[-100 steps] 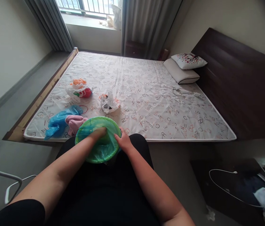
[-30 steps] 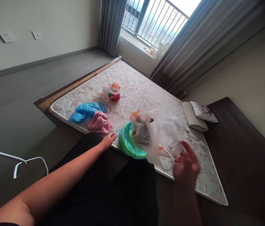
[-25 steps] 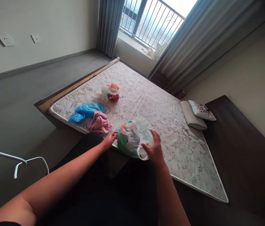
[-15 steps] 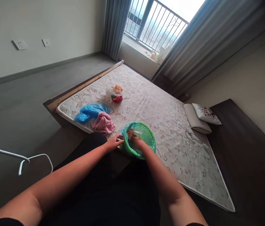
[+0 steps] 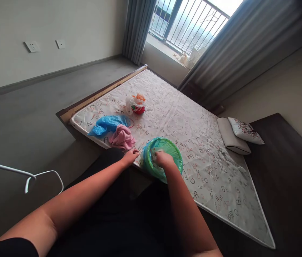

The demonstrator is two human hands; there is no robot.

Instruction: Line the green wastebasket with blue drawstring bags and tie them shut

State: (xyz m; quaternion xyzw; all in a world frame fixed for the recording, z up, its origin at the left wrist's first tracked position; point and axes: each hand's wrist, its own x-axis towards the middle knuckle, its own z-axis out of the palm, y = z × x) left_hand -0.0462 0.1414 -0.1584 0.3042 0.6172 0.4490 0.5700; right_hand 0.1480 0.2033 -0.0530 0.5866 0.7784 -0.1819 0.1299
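A green mesh basket (image 5: 177,148) stands at the mattress edge in front of me, its left side lined with a thin blue-green plastic bag (image 5: 145,160). My right hand (image 5: 164,159) reaches in over the rim with its fingers curled. Some pale material shows beside those fingers, but I cannot make out what it is. Just left of the basket, my left hand (image 5: 130,157) has its fingers stretched towards the rim, apart from it. Close beyond that hand lie a crumpled pink cloth (image 5: 122,137) and a blue plastic bag (image 5: 108,125).
Farther back on the letter-patterned mattress (image 5: 164,107) sits a white plastic bag with red and orange contents (image 5: 138,103). Cushions (image 5: 244,131) lie at the right. A white bent rod (image 5: 8,167) juts in from the left. Wooden board (image 5: 102,94) edges the mattress.
My right hand has risen a little inside the basket, and more of it shows. My left hand has drawn slightly away from the rim. The whole view has shifted slightly.
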